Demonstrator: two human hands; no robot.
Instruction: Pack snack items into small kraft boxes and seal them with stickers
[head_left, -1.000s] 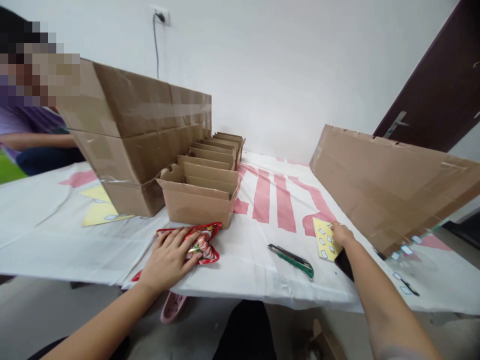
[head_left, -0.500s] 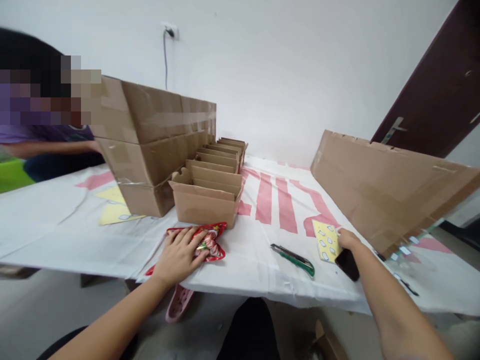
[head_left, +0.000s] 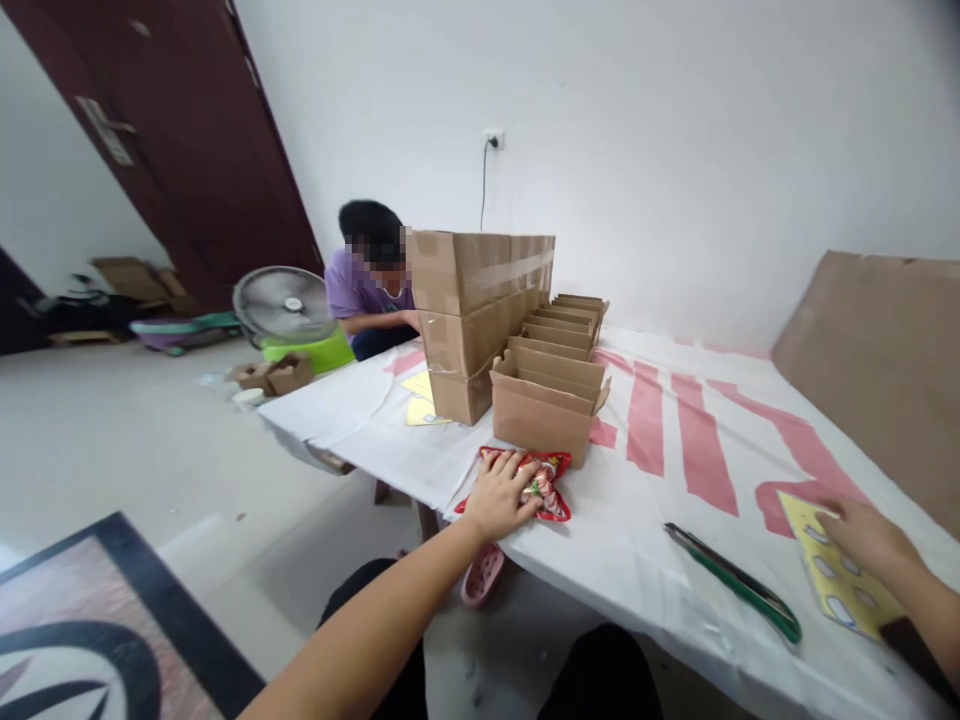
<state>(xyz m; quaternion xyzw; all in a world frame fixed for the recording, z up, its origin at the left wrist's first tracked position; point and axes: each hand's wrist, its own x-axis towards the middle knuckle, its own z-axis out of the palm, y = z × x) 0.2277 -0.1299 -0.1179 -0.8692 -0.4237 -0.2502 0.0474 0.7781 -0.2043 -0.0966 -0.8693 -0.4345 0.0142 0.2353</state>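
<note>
My left hand point(head_left: 501, 495) lies palm down on a shiny red packet point(head_left: 553, 482) with red-and-white printing or contents. Its fingers are stretched out over the packet, near the table's front edge. Just behind the packet stands an open cardboard box point(head_left: 541, 415). On the right, the bent fingers of my right hand point(head_left: 870, 540) pinch the upper edge of a yellow sheet point(head_left: 814, 560) with pale patches. Partly under my right forearm is a dark flat thing, perhaps a phone point(head_left: 919, 645). A green utility knife point(head_left: 739, 580) lies between my hands.
Several open boxes stand in a row behind the nearest one, beside stacked taped cartons point(head_left: 480, 335). Another person point(head_left: 367, 300) crouches behind the stack. More yellow sheets point(head_left: 424, 410) lie by it. A large cardboard panel point(head_left: 877, 370) stands at right. A fan point(head_left: 289, 305) is on the floor.
The view has swung left, showing more floor, the fan and a door. My left hand stays on the packet. The fingers of my right hand now reach further over the yellow sheet.
</note>
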